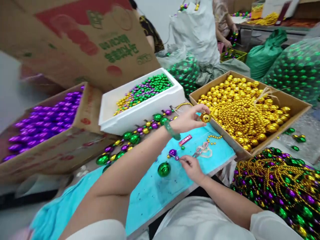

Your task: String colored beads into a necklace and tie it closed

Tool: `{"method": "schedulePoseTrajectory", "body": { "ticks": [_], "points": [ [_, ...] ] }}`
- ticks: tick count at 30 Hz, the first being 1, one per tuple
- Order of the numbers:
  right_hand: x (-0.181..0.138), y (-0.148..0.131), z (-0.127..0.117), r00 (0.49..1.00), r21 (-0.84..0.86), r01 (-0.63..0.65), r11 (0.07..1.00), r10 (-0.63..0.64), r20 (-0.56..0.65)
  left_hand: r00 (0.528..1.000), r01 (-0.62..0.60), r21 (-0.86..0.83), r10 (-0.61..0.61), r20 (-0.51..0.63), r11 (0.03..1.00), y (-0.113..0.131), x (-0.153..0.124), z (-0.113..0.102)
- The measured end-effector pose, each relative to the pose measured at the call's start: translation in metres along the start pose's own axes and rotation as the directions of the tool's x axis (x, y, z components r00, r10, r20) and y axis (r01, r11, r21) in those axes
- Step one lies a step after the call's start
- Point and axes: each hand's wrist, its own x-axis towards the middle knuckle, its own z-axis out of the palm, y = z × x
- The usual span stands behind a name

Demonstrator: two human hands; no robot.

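Note:
My left hand (188, 118), with a green bangle on the wrist, pinches a large gold bead (205, 117) at the near edge of the cardboard box of gold beads (295, 115). My right hand (192, 166) rests on the turquoise cloth (150, 190), fingers pinched on a thin thread or needle that I cannot make out, beside a purple bead (172, 152). A large green bead (164, 169) lies just left of it. A strand of green, purple and gold beads (130, 138) runs along the cloth's far edge. Scissors (200, 151) lie between my hands.
A white foam box (140, 111) holds small mixed beads; a cardboard box (50, 146) of purple beads stands left. A heap of finished strands (280, 186) lies at right. Sacks of green beads (297, 68) and another person (223, 23) are behind.

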Motion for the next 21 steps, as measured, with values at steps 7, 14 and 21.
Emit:
{"method": "schedulePoseTrajectory", "body": {
  "ticks": [7,14,21],
  "points": [
    [-0.003,-0.007,0.001,0.997,-0.004,-0.078,0.997,0.078,-0.001,0.697,-0.16,-0.538,-0.291,-0.655,0.828,-0.021,-0.2,-0.025],
    [-0.023,-0.074,0.049,0.951,0.01,0.105,0.994,-0.103,0.291,0.358,-0.412,-0.621,-0.509,-0.783,0.666,-0.086,-0.288,-0.012],
    [-0.047,-0.079,0.049,0.916,-0.095,0.144,0.985,-0.096,0.39,0.346,-0.511,-0.676,-0.592,-0.728,0.531,-0.096,-0.301,-0.015]
  ]
}}
